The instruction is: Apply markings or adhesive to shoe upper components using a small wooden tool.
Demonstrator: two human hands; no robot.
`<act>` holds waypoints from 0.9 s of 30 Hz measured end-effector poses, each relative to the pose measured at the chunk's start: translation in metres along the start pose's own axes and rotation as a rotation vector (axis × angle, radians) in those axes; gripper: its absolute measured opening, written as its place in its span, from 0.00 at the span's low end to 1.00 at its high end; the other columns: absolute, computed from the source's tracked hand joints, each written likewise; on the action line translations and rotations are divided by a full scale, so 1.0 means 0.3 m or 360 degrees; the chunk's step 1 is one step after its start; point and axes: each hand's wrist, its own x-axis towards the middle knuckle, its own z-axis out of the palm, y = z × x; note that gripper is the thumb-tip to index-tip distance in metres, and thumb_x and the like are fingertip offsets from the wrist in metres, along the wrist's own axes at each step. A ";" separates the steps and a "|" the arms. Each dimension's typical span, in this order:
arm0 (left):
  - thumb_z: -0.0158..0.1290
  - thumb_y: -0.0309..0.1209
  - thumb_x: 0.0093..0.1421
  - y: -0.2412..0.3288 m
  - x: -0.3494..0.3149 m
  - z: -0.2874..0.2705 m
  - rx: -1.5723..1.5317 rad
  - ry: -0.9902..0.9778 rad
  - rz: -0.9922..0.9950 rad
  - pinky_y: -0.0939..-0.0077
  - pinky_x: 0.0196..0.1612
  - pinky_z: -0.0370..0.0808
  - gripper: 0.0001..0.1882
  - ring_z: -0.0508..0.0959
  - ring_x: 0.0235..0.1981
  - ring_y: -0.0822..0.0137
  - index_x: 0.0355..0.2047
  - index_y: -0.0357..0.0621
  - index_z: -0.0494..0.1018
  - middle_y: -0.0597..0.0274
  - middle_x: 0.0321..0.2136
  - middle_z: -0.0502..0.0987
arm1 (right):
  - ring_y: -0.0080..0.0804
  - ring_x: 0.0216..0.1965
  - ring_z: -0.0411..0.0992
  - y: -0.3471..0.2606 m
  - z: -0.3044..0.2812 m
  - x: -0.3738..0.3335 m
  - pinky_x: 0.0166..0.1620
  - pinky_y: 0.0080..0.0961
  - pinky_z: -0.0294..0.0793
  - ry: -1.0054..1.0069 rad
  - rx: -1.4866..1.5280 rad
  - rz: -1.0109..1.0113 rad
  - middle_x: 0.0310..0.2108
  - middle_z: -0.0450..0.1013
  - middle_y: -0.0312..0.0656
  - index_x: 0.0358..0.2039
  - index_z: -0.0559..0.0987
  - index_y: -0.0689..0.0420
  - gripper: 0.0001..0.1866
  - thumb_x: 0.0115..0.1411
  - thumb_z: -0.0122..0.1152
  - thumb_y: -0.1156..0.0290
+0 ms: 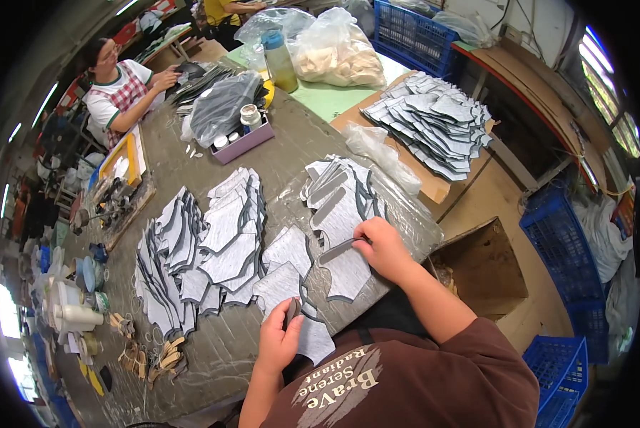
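Fanned stacks of gray cut pieces (pixel 231 242) overlap on the left part of the desk (pixel 288 153). Right of them, the left hand (pixel 278 339) is closed around a small dark bundle (pixel 292 311), its details hidden by the fingers. Farther right, the right hand (pixel 382 248) pinches the end of a dark gray strip (pixel 340 251) across a gray panel (pixel 348 277). Beside the desk, rightmost, stands an open cardboard box (pixel 480 271).

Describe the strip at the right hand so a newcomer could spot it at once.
On the brown table, find the light-grey pieces by the right hand. The strip, thin and darker grey, slants over the piece nearest the wearer, its right end pinched by that hand. Similar strips lie farther up, unheld; only this one is in the right hand.
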 end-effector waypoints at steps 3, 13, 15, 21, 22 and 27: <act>0.50 0.26 0.58 -0.025 -0.004 -0.007 -0.0067 0.0027 -0.0044 0.78 0.41 0.69 0.15 0.73 0.35 0.70 0.46 0.34 0.69 0.58 0.34 0.75 | 0.41 0.31 0.72 -0.046 -0.061 0.044 0.37 0.29 0.71 -0.0171 0.0421 0.0234 0.27 0.73 0.46 0.29 0.76 0.61 0.06 0.48 0.62 0.76; 0.40 0.30 0.65 -0.036 0.001 0.003 -0.0661 0.0007 -0.0173 0.87 0.28 0.63 0.18 0.65 0.24 0.81 0.53 0.36 0.65 0.70 0.27 0.69 | 0.36 0.31 0.74 -0.138 0.010 0.153 0.36 0.27 0.72 0.0164 0.0101 -0.0366 0.29 0.76 0.45 0.31 0.78 0.63 0.07 0.52 0.61 0.75; 0.42 0.28 0.64 -0.028 0.009 0.011 -0.0739 0.0058 -0.0222 0.87 0.28 0.64 0.19 0.65 0.24 0.81 0.54 0.35 0.64 0.69 0.27 0.69 | 0.35 0.32 0.74 -0.225 0.071 0.054 0.36 0.26 0.72 -0.0480 0.0571 -0.0001 0.29 0.76 0.46 0.32 0.79 0.63 0.07 0.52 0.61 0.76; 0.47 0.26 0.60 -0.025 0.013 -0.003 -0.0285 0.0136 -0.0172 0.78 0.42 0.70 0.20 0.74 0.38 0.70 0.52 0.33 0.66 0.56 0.37 0.76 | 0.24 0.28 0.72 -0.305 0.156 -0.025 0.33 0.20 0.70 -0.0822 0.1072 0.0368 0.26 0.76 0.42 0.31 0.79 0.64 0.06 0.54 0.60 0.75; 0.48 0.26 0.59 -0.032 0.008 -0.006 -0.0306 0.0143 -0.0179 0.74 0.48 0.69 0.19 0.75 0.44 0.65 0.51 0.32 0.67 0.50 0.43 0.75 | 0.24 0.27 0.71 -0.307 0.151 -0.017 0.32 0.21 0.70 -0.0919 0.1019 0.0357 0.25 0.75 0.42 0.30 0.79 0.64 0.06 0.54 0.60 0.75; 0.50 0.26 0.59 -0.041 -0.002 -0.014 -0.0239 0.0166 -0.0168 0.74 0.48 0.69 0.19 0.76 0.44 0.63 0.50 0.31 0.67 0.49 0.44 0.75 | 0.27 0.21 0.71 -0.304 0.168 -0.025 0.28 0.23 0.69 -0.0887 0.0918 0.0128 0.22 0.75 0.45 0.27 0.78 0.64 0.07 0.53 0.59 0.73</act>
